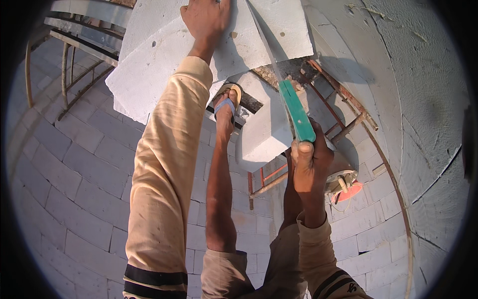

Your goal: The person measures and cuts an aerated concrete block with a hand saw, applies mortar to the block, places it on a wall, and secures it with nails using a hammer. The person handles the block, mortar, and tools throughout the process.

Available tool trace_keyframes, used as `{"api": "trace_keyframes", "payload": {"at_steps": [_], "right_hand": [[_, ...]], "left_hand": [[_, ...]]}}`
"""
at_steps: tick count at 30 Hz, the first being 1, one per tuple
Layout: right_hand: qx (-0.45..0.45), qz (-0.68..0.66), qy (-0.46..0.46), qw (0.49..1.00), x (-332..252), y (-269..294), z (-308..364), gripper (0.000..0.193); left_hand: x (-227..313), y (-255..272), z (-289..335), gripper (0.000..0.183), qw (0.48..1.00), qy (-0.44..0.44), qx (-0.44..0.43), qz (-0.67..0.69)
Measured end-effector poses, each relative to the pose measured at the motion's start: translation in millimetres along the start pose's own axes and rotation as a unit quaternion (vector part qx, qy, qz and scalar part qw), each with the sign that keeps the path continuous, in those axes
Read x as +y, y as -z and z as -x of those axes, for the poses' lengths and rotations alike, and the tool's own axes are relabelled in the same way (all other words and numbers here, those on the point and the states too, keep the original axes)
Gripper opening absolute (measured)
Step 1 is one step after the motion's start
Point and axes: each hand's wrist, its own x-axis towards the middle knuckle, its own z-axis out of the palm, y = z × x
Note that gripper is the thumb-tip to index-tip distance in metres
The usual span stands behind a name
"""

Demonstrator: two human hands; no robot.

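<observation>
A large white lightweight block (pixel 159 55) lies on a metal frame at the top. My left hand (pixel 205 20) rests flat on its top face, fingers spread, pressing it down. My right hand (pixel 309 162) grips the green handle (pixel 297 110) of a hand saw whose long blade (pixel 261 32) runs up into a cut in the block. To the right of the blade is the other part of the block (pixel 281 25). My left foot, in a sandal (pixel 226 104), is braced on a bar under the block.
A second white block (pixel 266 124) sits below on rusty metal scaffold bars (pixel 343 99). A block wall (pixel 74 174) drops away beneath. A plastered wall (pixel 428 74) rises on the right. A red-rimmed bucket (pixel 343 187) stands by my right hand.
</observation>
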Motion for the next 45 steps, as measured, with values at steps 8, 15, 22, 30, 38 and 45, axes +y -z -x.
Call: {"api": "trace_keyframes", "payload": {"at_steps": [8,15,22,30,38,45], "right_hand": [[-0.003,0.029,-0.013,0.999,19.9,15.1,52.2,0.072],[0.009,0.006,0.004,1.0,34.4,4.4,36.2,0.065],[-0.017,0.051,0.012,0.998,44.0,-1.9,11.4,0.066],[0.013,-0.08,0.04,0.996,33.3,11.8,36.7,0.074],[-0.027,0.061,-0.015,0.998,33.2,6.9,29.8,0.061],[-0.02,-0.034,-0.014,0.999,29.6,22.1,45.5,0.071]], "left_hand": [[-1.1,-6.6,1.5,0.053,1.0,-0.006,0.003,0.002],[-2.7,-5.9,0.8,0.051,0.999,-0.013,0.035,-0.034],[0.8,-1.5,3.5,0.051,0.999,-0.023,0.023,-0.012],[-3.5,-10.6,2.1,0.051,0.998,-0.043,0.053,-0.015],[-0.9,-5.2,3.5,0.055,0.999,-0.031,-0.006,-0.01],[-2.6,-8.6,2.4,0.056,0.999,-0.025,0.021,-0.034]]}}
